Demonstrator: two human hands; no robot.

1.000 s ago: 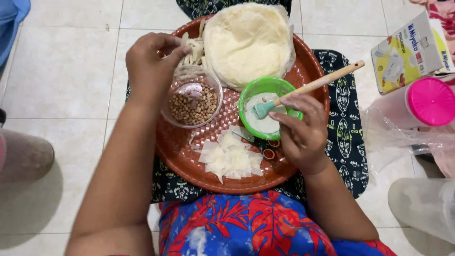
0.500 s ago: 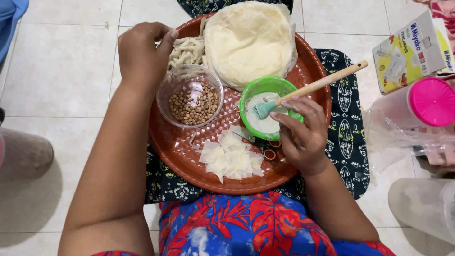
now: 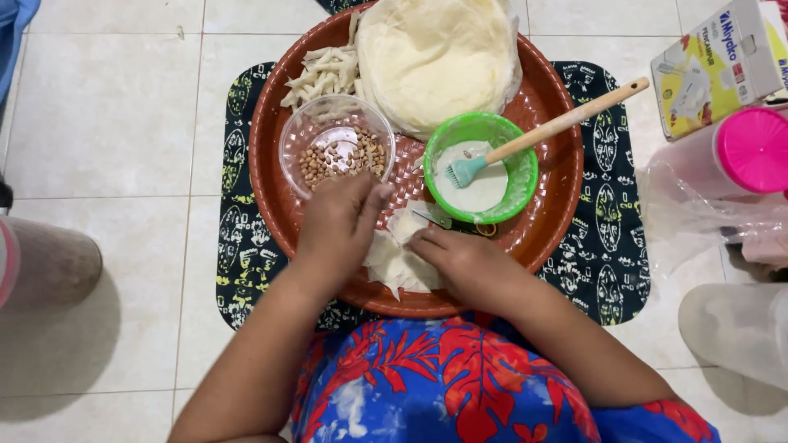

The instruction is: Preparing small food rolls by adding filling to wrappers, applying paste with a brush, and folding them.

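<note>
We see a clear glass bowl (image 3: 336, 146) of brown peanuts just beyond our left hand (image 3: 341, 226), and a green bowl (image 3: 482, 166) of white paste beyond our right hand (image 3: 460, 258), a wooden-handled brush (image 3: 538, 135) resting in it. The round red tray (image 3: 554, 209) carries both, plus a stack of pale wrappers (image 3: 435, 57) farther off, cut by the top edge. Our hands cover much of the small white wrapper pieces (image 3: 398, 262); both lie flat and loosely open on them, fingertips touching, gripping nothing we can make out.
</note>
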